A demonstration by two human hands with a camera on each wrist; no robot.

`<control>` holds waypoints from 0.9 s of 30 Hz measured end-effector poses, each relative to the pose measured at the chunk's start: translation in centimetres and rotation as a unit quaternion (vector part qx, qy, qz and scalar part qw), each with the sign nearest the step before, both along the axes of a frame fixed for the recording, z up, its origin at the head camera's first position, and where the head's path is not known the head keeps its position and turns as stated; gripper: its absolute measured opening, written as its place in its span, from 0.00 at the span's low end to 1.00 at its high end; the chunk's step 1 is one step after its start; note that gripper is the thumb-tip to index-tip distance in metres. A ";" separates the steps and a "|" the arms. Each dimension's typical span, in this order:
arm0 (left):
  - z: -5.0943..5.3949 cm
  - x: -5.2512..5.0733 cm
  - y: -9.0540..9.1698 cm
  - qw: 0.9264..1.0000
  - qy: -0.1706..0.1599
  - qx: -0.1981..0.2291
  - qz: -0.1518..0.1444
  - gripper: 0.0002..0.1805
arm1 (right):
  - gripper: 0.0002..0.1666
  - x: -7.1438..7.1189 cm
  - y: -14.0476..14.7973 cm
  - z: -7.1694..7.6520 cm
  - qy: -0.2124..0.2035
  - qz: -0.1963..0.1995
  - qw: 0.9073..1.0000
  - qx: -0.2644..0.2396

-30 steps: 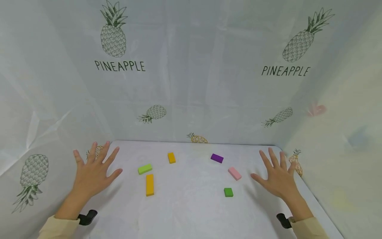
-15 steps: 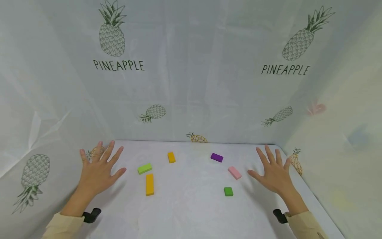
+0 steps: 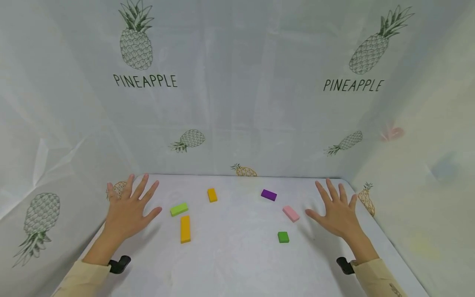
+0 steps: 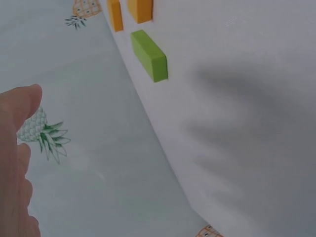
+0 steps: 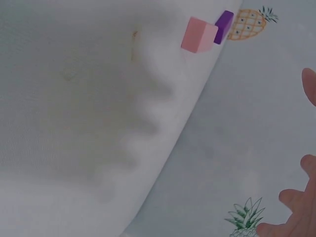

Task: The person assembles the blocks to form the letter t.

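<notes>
Right hand (image 3: 338, 216) hovers, spread, near table edge (image 3: 386, 241).

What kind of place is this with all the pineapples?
Probably a small closed-in workspace; I can't tell what building. Pineapple-print sheeting stands behind and on both sides of a white table, with coloured blocks on it.

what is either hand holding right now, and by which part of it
Nothing is held: the left hand and right hand are spread above the table, touching none of the blocks.
</notes>
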State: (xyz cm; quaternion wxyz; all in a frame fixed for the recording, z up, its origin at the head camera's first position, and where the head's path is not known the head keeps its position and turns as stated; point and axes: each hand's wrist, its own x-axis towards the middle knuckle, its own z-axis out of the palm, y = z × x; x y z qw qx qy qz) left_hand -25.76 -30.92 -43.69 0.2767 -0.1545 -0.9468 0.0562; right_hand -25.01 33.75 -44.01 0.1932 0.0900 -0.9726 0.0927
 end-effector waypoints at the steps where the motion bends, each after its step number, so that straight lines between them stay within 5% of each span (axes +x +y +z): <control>1: 0.0 0.0 0.1 1.000 0.002 0.002 -0.003 0.49 | 0.62 -0.1 0.0 0.0 0.000 0.001 1.000 -0.001; 27: -1.5 -1.7 1.5 0.996 -0.019 0.071 -0.046 0.49 | 0.61 -2.7 -1.9 -0.1 -0.039 0.029 0.997 -0.054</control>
